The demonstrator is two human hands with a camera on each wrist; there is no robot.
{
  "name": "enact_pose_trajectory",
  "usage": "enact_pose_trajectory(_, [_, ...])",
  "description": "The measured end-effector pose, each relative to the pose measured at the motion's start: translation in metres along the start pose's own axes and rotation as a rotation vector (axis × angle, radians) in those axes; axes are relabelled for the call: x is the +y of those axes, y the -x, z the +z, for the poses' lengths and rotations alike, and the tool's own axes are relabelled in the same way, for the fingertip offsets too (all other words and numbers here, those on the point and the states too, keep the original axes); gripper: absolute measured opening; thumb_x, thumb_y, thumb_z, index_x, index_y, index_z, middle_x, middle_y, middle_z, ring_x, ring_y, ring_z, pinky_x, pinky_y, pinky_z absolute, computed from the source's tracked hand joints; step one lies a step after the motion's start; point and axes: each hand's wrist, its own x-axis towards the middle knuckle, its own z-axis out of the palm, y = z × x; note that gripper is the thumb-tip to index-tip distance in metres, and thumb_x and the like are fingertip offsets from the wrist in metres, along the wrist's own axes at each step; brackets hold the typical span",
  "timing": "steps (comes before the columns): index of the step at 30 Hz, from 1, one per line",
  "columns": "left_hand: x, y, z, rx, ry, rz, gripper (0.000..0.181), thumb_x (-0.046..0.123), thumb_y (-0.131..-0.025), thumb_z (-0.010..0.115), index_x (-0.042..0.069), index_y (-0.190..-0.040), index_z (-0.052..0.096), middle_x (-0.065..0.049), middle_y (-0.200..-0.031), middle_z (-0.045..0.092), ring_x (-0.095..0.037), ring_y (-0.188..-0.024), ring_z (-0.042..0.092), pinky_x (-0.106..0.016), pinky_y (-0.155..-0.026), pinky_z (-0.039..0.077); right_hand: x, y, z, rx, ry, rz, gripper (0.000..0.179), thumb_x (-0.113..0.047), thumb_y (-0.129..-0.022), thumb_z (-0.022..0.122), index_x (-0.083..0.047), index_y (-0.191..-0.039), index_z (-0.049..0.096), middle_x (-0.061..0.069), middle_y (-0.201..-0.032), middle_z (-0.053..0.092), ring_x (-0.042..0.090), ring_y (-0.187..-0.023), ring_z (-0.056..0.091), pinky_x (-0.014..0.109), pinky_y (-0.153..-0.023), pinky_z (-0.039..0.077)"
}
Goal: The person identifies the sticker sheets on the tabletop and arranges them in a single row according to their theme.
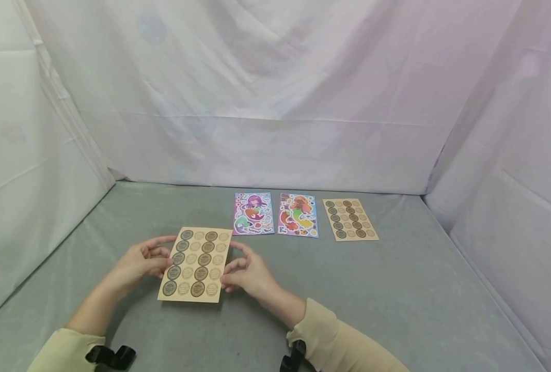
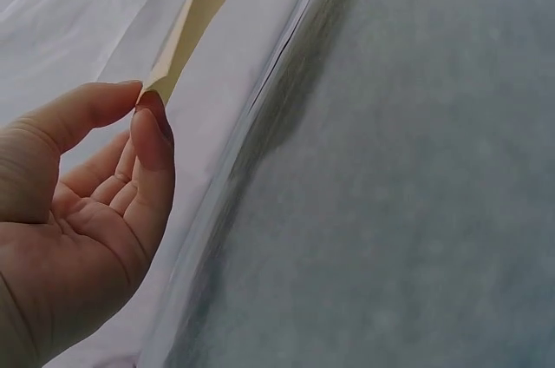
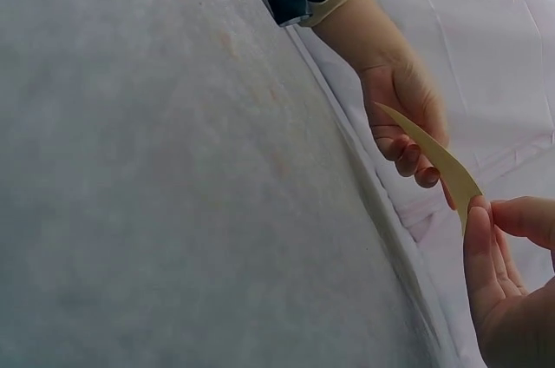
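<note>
A tan sticker sheet (image 1: pixel 194 266) with columns of round dark and pale stickers is held up at the front left of the table in the head view. My left hand (image 1: pixel 140 264) pinches its left edge between thumb and finger. On the opposite edge, my right hand (image 1: pixel 252 274) pinches it the same way. Seen nearly edge-on, the sheet (image 2: pixel 186 34) rises from the fingers of my left hand (image 2: pixel 95 203) in the left wrist view. In the right wrist view the sheet (image 3: pixel 438 158) bows slightly between both hands, above the tabletop.
Farther back on the grey table (image 1: pixel 396 299) lie a purple mermaid sticker sheet (image 1: pixel 253 214), another mermaid sticker sheet (image 1: pixel 298 215) and a second tan sheet of round stickers (image 1: pixel 350 219), in a row. White cloth (image 1: pixel 275 150) hangs behind and at both sides.
</note>
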Motion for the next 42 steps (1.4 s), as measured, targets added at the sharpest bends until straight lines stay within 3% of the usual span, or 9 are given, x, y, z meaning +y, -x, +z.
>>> enact_pose_trajectory(14, [0.000, 0.003, -0.008, -0.048, -0.117, -0.038, 0.068, 0.001, -0.085, 0.066, -0.013, -0.141, 0.030, -0.016, -0.088, 0.065, -0.023, -0.069, 0.064, -0.036, -0.058, 0.056, 0.008, 0.000, 0.006, -0.017, -0.001, 0.025, 0.083, 0.021, -0.074, 0.068, -0.007, -0.145, 0.035, 0.011, -0.075, 0.063, 0.021, -0.058, 0.064, 0.035, -0.054, 0.057])
enact_pose_trajectory(31, [-0.002, 0.003, -0.009, -0.019, -0.183, -0.124, 0.067, 0.000, -0.082, 0.065, -0.011, -0.140, 0.032, -0.014, -0.083, 0.064, -0.023, -0.067, 0.061, -0.035, -0.057, 0.054, 0.015, -0.003, 0.014, -0.039, 0.092, 0.071, 0.082, 0.017, -0.077, 0.068, -0.005, -0.146, 0.030, 0.008, -0.073, 0.064, 0.018, -0.058, 0.064, 0.033, -0.054, 0.057])
enact_pose_trajectory(42, [-0.004, 0.004, -0.010, -0.023, -0.226, -0.127, 0.068, 0.004, -0.083, 0.068, -0.011, -0.140, 0.034, -0.013, -0.082, 0.065, -0.023, -0.064, 0.061, -0.034, -0.054, 0.054, 0.016, -0.005, 0.016, -0.036, 0.120, 0.112, 0.080, 0.014, -0.079, 0.068, -0.004, -0.146, 0.030, 0.010, -0.075, 0.065, 0.021, -0.058, 0.066, 0.034, -0.054, 0.057])
